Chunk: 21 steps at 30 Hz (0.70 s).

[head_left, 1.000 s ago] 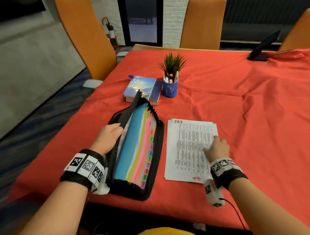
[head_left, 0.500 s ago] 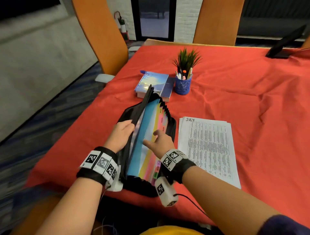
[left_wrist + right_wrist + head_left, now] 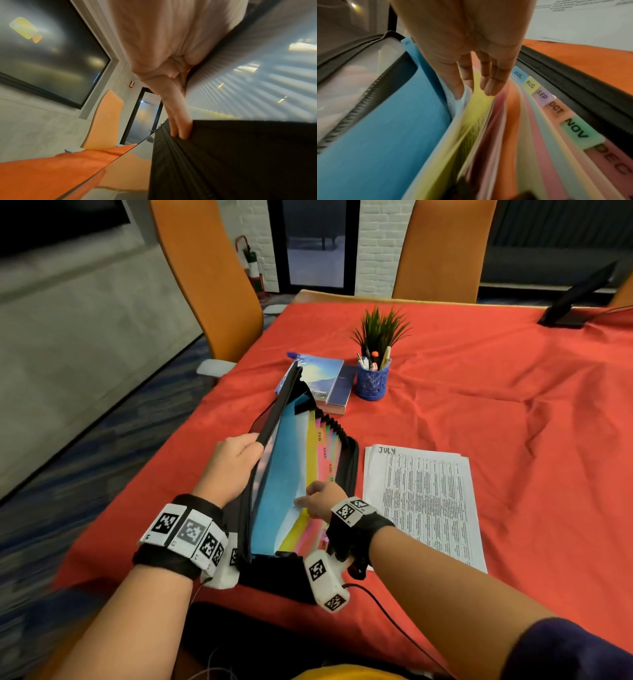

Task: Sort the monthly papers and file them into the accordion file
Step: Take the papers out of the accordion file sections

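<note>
Accordion file (image 3: 346,463) on red tablecloth (image 3: 479,392): left hand (image 3: 236,463) grips flap, right hand (image 3: 323,499) fingers spread dividers.

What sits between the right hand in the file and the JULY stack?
Head view: between the right hand and the JULY stack lie the remaining coloured dividers, the accordion file's black right wall, then a bare strip of red tablecloth.

An office meeting room. A long table (image 3: 479,392) under a red cloth fills the centre of the head view, with high-backed orange chairs (image 3: 205,285) along its left and far edges. A large dark wall screen (image 3: 48,56) fills the upper left of the left wrist view, beside a glass door (image 3: 315,244).
</note>
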Motion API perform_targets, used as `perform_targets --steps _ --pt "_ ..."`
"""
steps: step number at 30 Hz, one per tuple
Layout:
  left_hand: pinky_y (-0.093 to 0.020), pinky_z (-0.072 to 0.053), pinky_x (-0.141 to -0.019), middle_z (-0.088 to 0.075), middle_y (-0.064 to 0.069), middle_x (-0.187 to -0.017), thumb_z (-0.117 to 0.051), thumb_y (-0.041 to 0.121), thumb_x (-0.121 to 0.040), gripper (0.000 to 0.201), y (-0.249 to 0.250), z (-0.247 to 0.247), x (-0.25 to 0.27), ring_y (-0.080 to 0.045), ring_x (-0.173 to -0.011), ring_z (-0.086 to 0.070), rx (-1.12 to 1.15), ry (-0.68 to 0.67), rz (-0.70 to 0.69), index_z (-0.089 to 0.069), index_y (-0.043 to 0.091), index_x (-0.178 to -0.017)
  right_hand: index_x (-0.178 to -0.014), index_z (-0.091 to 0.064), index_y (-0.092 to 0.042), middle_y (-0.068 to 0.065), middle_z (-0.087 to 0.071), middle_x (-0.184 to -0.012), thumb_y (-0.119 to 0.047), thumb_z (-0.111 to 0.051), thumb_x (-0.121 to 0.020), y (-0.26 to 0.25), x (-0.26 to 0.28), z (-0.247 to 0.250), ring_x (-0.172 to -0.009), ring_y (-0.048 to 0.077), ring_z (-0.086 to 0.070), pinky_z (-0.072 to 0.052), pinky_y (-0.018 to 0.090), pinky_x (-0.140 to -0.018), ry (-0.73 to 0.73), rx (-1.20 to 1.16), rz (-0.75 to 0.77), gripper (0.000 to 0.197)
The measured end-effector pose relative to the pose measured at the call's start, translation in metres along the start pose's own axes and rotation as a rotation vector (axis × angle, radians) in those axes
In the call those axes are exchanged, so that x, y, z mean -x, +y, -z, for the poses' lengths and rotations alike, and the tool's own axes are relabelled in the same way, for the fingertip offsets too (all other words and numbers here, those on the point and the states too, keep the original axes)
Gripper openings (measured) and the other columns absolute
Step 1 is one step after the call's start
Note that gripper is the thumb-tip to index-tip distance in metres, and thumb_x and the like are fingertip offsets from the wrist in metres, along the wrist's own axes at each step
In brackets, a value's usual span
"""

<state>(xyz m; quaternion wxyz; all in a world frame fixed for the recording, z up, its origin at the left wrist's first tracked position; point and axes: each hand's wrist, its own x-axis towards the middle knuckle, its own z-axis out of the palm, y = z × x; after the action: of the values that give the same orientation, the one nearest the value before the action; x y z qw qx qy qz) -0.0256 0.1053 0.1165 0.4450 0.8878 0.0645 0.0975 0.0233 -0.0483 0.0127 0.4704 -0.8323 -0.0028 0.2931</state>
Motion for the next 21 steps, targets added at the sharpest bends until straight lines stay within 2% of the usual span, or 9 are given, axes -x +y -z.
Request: perform_targets --steps 1,3,5,8,12,15,17,19,21 --pt "-0.051 -0.047 -0.057 -0.032 -0.005 -0.059 -0.039 0.024 -0.072 0.030 0.002 0.004 -0.001 -0.016 -0.057 -0.032 -0.013 0.005 0.004 -0.044 -0.005 -0.069 -0.062 -0.048 -0.021 0.000 -0.050 -0.062 -0.021 -0.070 -0.075 -0.002 0.000 0.000 -0.068 0.021 -0.052 -0.051 0.035 -0.075 0.014 -0.027 0.004 0.026" --pt "-0.052 -0.047 -0.057 -0.032 -0.005 -0.058 -0.041 0.021 -0.075 0.026 0.011 0.012 -0.001 -0.016 -0.056 -0.032 -0.031 0.025 -0.015 -0.041 -0.004 -0.066 -0.061 -0.049 -0.022 -0.001 -0.050 -0.061 -0.019 -0.071 -0.074 -0.008 0.000 0.002 -0.064 0.020 -0.050 -0.050 0.034 -0.072 0.033 -0.065 0.022 0.026" --pt "-0.045 -0.038 -0.053 -0.030 -0.005 -0.057 -0.043 0.010 -0.082 0.024 0.022 0.017 -0.002 -0.013 -0.054 -0.031 -0.046 0.052 -0.049 -0.037 -0.004 -0.063 -0.060 -0.051 -0.021 -0.001 -0.051 -0.062 -0.018 -0.072 -0.074 -0.017 -0.002 0.004 -0.063 0.020 -0.050 -0.047 0.033 -0.069 0.044 -0.094 0.042 0.025" --pt "-0.032 -0.024 -0.056 -0.029 -0.007 -0.059 -0.042 0.001 -0.086 0.025 0.035 0.019 -0.006 -0.011 -0.053 -0.028 -0.062 0.073 -0.076 -0.035 -0.006 -0.063 -0.057 -0.054 -0.020 0.001 -0.054 -0.062 -0.018 -0.071 -0.068 -0.026 -0.007 0.006 -0.064 0.021 -0.050 -0.047 0.038 -0.071 0.050 -0.136 0.068 0.021" --pt "-0.032 -0.025 -0.057 -0.033 -0.008 -0.060 -0.043 0.006 -0.087 0.028 0.035 0.008 -0.015 -0.016 -0.055 -0.032 -0.035 0.065 -0.069 -0.037 -0.006 -0.062 -0.059 -0.057 -0.020 0.003 -0.055 -0.065 -0.018 -0.069 -0.073 -0.027 -0.011 0.013 -0.059 0.020 -0.049 -0.044 0.033 -0.067 0.065 -0.112 0.077 0.018" --pt "-0.037 -0.031 -0.055 -0.033 -0.008 -0.058 -0.042 0.015 -0.081 0.026 0.031 -0.006 -0.021 -0.017 -0.056 -0.034 -0.006 0.026 -0.040 -0.036 0.002 -0.059 -0.063 -0.058 -0.015 0.005 -0.055 -0.066 -0.009 -0.065 -0.076 -0.021 -0.011 0.022 -0.059 0.019 -0.049 -0.047 0.033 -0.068 0.117 -0.085 0.069 0.015" --pt "-0.037 -0.030 -0.056 -0.031 -0.005 -0.057 -0.041 0.017 -0.079 0.026 0.030 -0.015 -0.022 -0.018 -0.057 -0.031 -0.008 -0.011 -0.025 -0.032 0.009 -0.056 -0.072 -0.063 -0.010 0.010 -0.057 -0.071 -0.002 -0.059 -0.075 -0.016 -0.009 0.029 -0.065 0.023 -0.057 -0.055 0.037 -0.075 0.167 -0.105 0.057 0.010" --pt "-0.033 -0.024 -0.057 -0.029 -0.003 -0.057 -0.038 0.023 -0.073 0.021 0.030 -0.023 -0.021 -0.019 -0.058 -0.028 -0.014 -0.033 -0.008 -0.031 0.014 -0.055 -0.081 -0.064 -0.001 0.012 -0.059 -0.078 0.002 -0.054 -0.078 -0.011 -0.006 0.039 -0.074 0.029 -0.065 -0.057 0.043 -0.075 0.214 -0.149 0.046 0.011" --pt "-0.033 -0.022 -0.055 -0.029 -0.002 -0.057 -0.038 0.026 -0.070 0.019 0.028 -0.029 -0.020 -0.019 -0.060 -0.028 0.000 -0.033 0.007 -0.035 0.011 -0.057 -0.092 -0.066 0.002 0.012 -0.060 -0.083 -0.001 -0.053 -0.081 -0.007 -0.004 0.054 -0.083 0.031 -0.066 -0.056 0.041 -0.076 0.280 -0.090 0.060 0.018"
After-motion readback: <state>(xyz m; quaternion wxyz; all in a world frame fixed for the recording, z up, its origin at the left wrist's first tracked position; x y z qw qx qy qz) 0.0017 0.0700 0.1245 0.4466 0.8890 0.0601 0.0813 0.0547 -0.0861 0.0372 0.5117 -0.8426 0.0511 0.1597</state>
